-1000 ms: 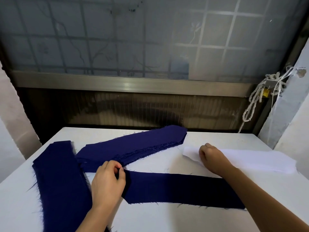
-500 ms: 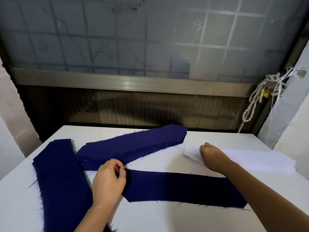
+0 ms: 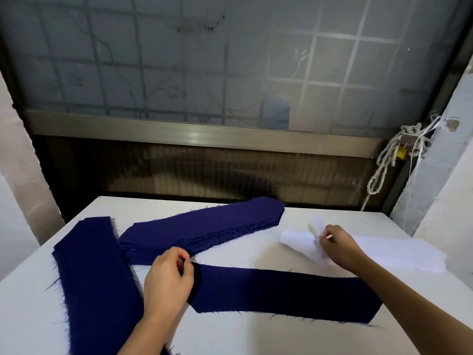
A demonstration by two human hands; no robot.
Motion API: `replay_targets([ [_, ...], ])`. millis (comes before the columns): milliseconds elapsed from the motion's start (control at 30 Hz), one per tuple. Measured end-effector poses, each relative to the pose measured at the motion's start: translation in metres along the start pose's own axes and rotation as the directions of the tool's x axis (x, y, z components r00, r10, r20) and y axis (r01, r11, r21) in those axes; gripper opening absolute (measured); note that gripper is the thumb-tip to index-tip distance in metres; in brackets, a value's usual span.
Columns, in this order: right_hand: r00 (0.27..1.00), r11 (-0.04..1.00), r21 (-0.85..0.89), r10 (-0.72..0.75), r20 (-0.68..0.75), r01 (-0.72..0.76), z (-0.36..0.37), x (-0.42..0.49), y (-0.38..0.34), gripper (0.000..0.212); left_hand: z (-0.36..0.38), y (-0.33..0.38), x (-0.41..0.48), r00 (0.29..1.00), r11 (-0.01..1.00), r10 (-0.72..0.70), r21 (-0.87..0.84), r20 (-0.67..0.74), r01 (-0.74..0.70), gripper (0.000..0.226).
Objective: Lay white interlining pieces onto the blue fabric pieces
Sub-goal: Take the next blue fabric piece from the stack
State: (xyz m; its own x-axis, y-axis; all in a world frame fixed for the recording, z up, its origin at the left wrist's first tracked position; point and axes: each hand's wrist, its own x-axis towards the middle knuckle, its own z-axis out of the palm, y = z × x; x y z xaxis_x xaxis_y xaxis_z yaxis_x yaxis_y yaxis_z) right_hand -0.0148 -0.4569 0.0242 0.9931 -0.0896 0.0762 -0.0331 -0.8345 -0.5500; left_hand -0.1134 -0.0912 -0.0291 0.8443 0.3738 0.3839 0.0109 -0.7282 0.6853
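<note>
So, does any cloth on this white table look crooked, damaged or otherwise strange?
Slightly. The slanted stack of dark blue fabric strips is untidy: its layers lie unaligned, so the near edge is stepped and frayed. The right hand pinches the lifted end of the white interlining piece, which looks intended.

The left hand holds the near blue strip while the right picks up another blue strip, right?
No. In the head view the right hand pinches a white interlining piece, not a blue one; the left hand does hold the near blue strip.
</note>
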Motion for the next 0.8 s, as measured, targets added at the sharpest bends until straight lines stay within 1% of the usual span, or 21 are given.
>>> replay_targets([
  [67, 0.998, 0.999, 0.008, -0.034, -0.056, 0.034, -0.003, -0.006, -0.007, 0.012, -0.001, 0.001, 0.000, 1.000, 1.000, 0.009, -0.012, 0.004, -0.009, 0.020],
  [133, 0.988, 0.992, 0.006, -0.124, -0.092, 0.125, -0.004, -0.015, -0.021, 0.009, -0.001, 0.002, -0.001, 0.999, 0.999, 0.032, -0.037, 0.025, -0.031, 0.019],
  [200, 0.971, 0.974, 0.029, -0.219, -0.092, 0.223, -0.002, -0.030, -0.043, 0.010, -0.002, 0.002, -0.002, 0.997, 0.995, 0.057, -0.091, 0.061, -0.051, 0.016],
  [233, 0.963, 0.961, 0.085, -0.257, -0.082, 0.264, 0.000, -0.040, -0.057, 0.012, -0.002, 0.002, -0.002, 0.994, 0.991, 0.066, -0.124, 0.093, -0.054, 0.018],
  [267, 0.946, 0.940, 0.118, -0.315, -0.074, 0.322, 0.003, -0.051, -0.072, 0.016, -0.002, 0.002, -0.002, 0.988, 0.986, 0.073, -0.159, 0.132, -0.052, 0.023],
  [333, 0.891, 0.890, 0.045, -0.451, -0.062, 0.453, 0.013, -0.073, -0.102, 0.024, -0.003, 0.002, -0.002, 0.974, 0.971, 0.071, -0.237, 0.215, -0.019, 0.041],
  [367, 0.872, 0.873, 0.007, -0.486, -0.053, 0.487, 0.021, -0.085, -0.116, 0.027, -0.003, 0.002, -0.004, 0.964, 0.956, 0.055, -0.293, 0.258, 0.024, 0.051],
  [400, 0.864, 0.865, 0.000, -0.501, -0.045, 0.502, 0.031, -0.094, -0.127, 0.027, -0.004, 0.002, -0.005, 0.951, 0.935, 0.037, -0.347, 0.306, 0.076, 0.061],
  [467, 0.844, 0.843, -0.063, -0.536, -0.022, 0.534, 0.057, -0.110, -0.144, 0.017, -0.004, 0.000, -0.006, 0.915, 0.897, 0.013, -0.409, 0.403, 0.167, 0.081],
  [533, 0.810, 0.794, -0.173, -0.584, 0.044, 0.582, 0.086, -0.121, -0.154, 0.018, -0.004, 0.000, -0.006, 0.870, 0.870, -0.003, -0.428, 0.492, 0.245, 0.089],
  [567, 0.795, 0.770, -0.207, -0.602, 0.076, 0.603, 0.100, -0.124, -0.156, 0.022, -0.005, 0.001, -0.007, 0.853, 0.857, 0.001, -0.440, 0.522, 0.268, 0.087],
  [600, 0.784, 0.752, -0.230, -0.614, 0.095, 0.617, 0.111, -0.125, -0.156, 0.025, -0.006, 0.002, -0.007, 0.850, 0.856, 0.013, -0.446, 0.526, 0.263, 0.083],
  [633, 0.782, 0.749, -0.233, -0.616, 0.096, 0.620, 0.120, -0.123, -0.156, 0.027, -0.006, 0.002, -0.007, 0.862, 0.868, 0.031, -0.441, 0.507, 0.228, 0.074],
  [667, 0.790, 0.764, -0.209, -0.607, 0.088, 0.610, 0.125, -0.120, -0.155, 0.027, -0.006, 0.003, -0.008, 0.877, 0.892, 0.051, -0.418, 0.477, 0.175, 0.062],
  [733, 0.812, 0.805, -0.101, -0.578, 0.084, 0.584, 0.128, -0.112, -0.149, 0.028, -0.005, 0.003, -0.008, 0.887, 0.919, 0.088, -0.380, 0.453, 0.103, 0.039],
  [800, 0.837, 0.841, -0.018, -0.535, 0.113, 0.540, 0.124, -0.102, -0.139, 0.039, -0.005, 0.002, -0.009, 0.892, 0.918, 0.101, -0.388, 0.441, 0.088, 0.025],
])
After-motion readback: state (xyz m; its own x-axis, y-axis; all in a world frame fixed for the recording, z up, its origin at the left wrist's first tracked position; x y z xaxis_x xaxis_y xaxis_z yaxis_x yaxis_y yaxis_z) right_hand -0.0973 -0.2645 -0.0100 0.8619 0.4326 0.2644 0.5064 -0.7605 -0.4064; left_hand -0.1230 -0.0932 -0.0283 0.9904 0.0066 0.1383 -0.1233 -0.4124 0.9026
